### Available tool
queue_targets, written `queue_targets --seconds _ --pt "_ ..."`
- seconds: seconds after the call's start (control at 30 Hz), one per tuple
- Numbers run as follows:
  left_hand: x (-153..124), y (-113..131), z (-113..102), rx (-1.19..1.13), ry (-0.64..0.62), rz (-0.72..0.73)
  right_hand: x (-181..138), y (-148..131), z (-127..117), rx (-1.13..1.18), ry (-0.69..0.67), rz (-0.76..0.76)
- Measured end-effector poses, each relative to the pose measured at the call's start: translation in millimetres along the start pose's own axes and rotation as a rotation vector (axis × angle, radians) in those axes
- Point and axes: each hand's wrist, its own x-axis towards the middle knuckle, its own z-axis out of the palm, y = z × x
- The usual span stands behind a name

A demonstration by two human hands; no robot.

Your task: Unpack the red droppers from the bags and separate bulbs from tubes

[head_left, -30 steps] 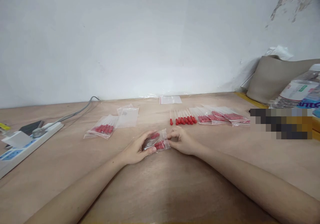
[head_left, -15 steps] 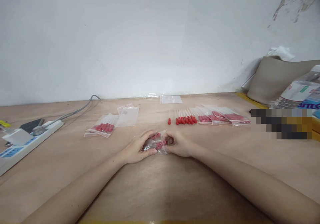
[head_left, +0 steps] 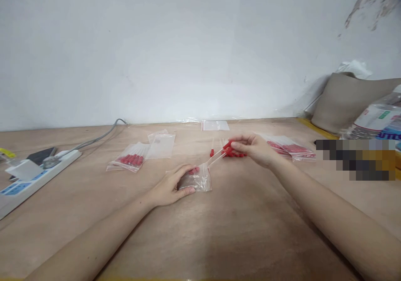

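My left hand (head_left: 171, 187) curls around a small clear zip-lock bag (head_left: 203, 183) on the table, thumb along its near side and fingers over its far side. A few red bulbs (head_left: 194, 170) show inside it. To the right, my right hand (head_left: 252, 149) pinches droppers by their red bulbs (head_left: 228, 144). Their thin pale stems (head_left: 216, 158) slant down left to the bag's mouth; whether the tips are inside, I cannot tell. Behind that hand lies a row of loose red-bulbed droppers (head_left: 239, 154), partly hidden, with a single dropper (head_left: 212, 152) at its left.
Filled bags lie at left (head_left: 130, 159) and right (head_left: 294, 148). Flat clear bags (head_left: 163, 145) and another bag (head_left: 216, 125) lie farther back. A power strip (head_left: 59, 166) with a grey cable is at far left; a plastic bottle (head_left: 372, 120) stands at far right.
My right hand has moved from the bag's mouth up and to the right, now with droppers in its fingers. The left hand stays on the bag.
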Motion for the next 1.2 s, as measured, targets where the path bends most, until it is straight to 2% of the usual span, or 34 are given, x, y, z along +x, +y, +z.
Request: queue_targets --seconds 0.1,0.2,0.27,0.37,0.47,0.6,0.73,0.9,1.03,1.2 --pt "0.6 -0.6 0.8 -0.005 0.004 -0.003 9.7 -5.9 -13.0 -0.083 0.234 -0.203" --pt "0.8 -0.7 1.2 0.001 0.008 -0.009 18.8 3.6 -9.3 -0.335 0.345 -0.410" --pt "0.6 0.2 0.9 0.001 0.007 -0.009 24.1 16.0 -0.2 -0.597 0.314 -0.522" --pt "0.2 1.9 0.2 0.001 0.002 -0.014 30.1 33.0 15.7 -0.962 0.169 -0.609" --pt "-0.3 2.1 0.3 0.000 0.006 -0.016 33.0 40.9 27.4 -1.158 0.032 -0.601" --pt "-0.6 0.6 0.8 -0.003 0.018 -0.011 32.2 41.2 34.9 -1.366 -0.070 -0.549" --pt "-0.5 0.6 0.5 -0.004 0.012 -0.019 27.2 37.3 36.2 -1.425 -0.078 -0.536" --pt "-0.9 1.8 -0.1 -0.005 0.005 -0.017 11.2 26.3 37.8 -1.453 0.016 -0.559" --pt "-1.9 -0.1 0.4 -0.010 0.009 -0.008 -12.3 22.9 45.4 -1.214 0.015 -0.551" --pt "-4.2 -4.0 2.4 -0.039 -0.025 -0.001 -34.0 32.6 58.5 -0.840 -0.116 -0.436"
